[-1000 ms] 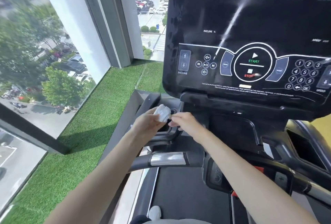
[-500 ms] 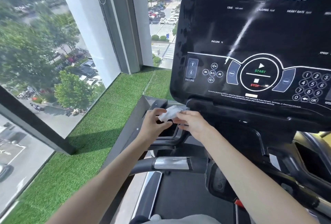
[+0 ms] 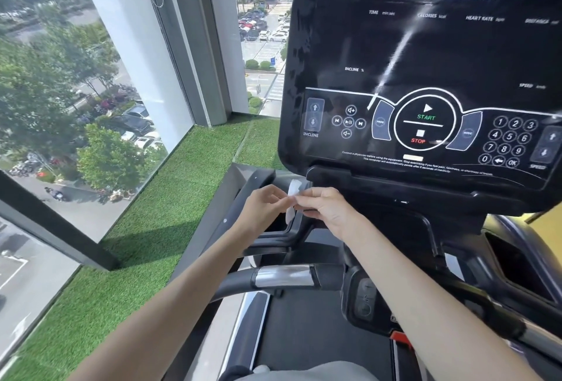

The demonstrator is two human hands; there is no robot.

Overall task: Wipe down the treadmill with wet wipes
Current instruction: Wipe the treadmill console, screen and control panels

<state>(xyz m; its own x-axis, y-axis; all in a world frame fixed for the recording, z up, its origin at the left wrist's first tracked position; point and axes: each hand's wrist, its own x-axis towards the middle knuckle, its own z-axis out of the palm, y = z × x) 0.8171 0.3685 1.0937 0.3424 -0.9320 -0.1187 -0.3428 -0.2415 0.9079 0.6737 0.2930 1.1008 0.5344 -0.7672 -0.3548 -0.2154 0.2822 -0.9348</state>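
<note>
Standing on the treadmill, looking down past the console. Holding a small white wipe right under the console's lower-left corner. Pinching it from one side with the left hand, fingers curled in and thumb pressed to the sheet. Pinching it from the other side with the right hand, fingertips closed on the same sheet, knuckles up. Touching fingertips to fingertips at the wipe, with one flap standing up toward the console and another hanging down below the fingers. Directly beneath the console's left end, under the hands, a dark tray, contents too dark to tell. Lower still from the console, a curved handlebar with a shiny metal band, untouched. On the console itself: START in green, STOP in red, a number pad toward the right side, INCLINE arrows on the left, and a pale streak slanting across the dark glass. Left of the console, green turf running up to a tall window, with trees and parked cars far below outside.
</note>
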